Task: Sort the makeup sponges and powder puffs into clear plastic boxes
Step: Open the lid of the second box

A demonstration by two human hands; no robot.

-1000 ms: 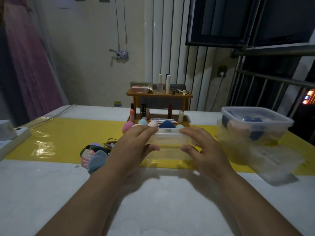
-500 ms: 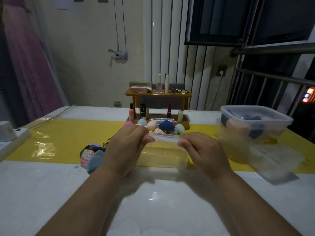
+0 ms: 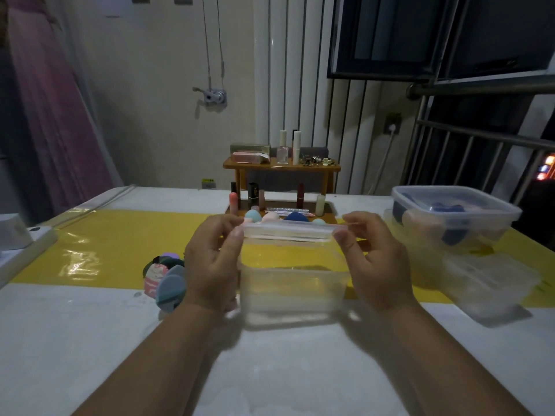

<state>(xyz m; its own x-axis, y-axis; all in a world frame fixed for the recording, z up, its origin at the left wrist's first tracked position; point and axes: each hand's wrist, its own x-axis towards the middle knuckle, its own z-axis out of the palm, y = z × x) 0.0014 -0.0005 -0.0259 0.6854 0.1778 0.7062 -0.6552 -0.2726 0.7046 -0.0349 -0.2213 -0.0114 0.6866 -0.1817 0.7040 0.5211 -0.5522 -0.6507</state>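
Note:
A clear plastic lid (image 3: pixel 288 232) hangs level above an open clear plastic box (image 3: pixel 292 291) on the table. My left hand (image 3: pixel 210 262) pinches the lid's left end and my right hand (image 3: pixel 375 259) pinches its right end. The box below looks bare inside. Several flat powder puffs (image 3: pixel 165 279), pink, grey-blue and dark green, lie piled left of my left hand. Beyond the lid sit egg-shaped makeup sponges (image 3: pixel 270 217) in teal, peach and dark blue. A closed clear box (image 3: pixel 450 214) holding blue and peach sponges stands at the right.
A small wooden shelf (image 3: pixel 282 169) with lipsticks and bottles stands at the table's far edge. More clear boxes and a lid (image 3: pixel 486 280) are stacked at the right under the closed box. A yellow mat (image 3: pixel 114 244) crosses the white table. A white device (image 3: pixel 15 235) sits at the left edge.
Both hands have lifted the lid off the clear box and raised it; the box now stands open below. Earlier my hands lay over the closed box.

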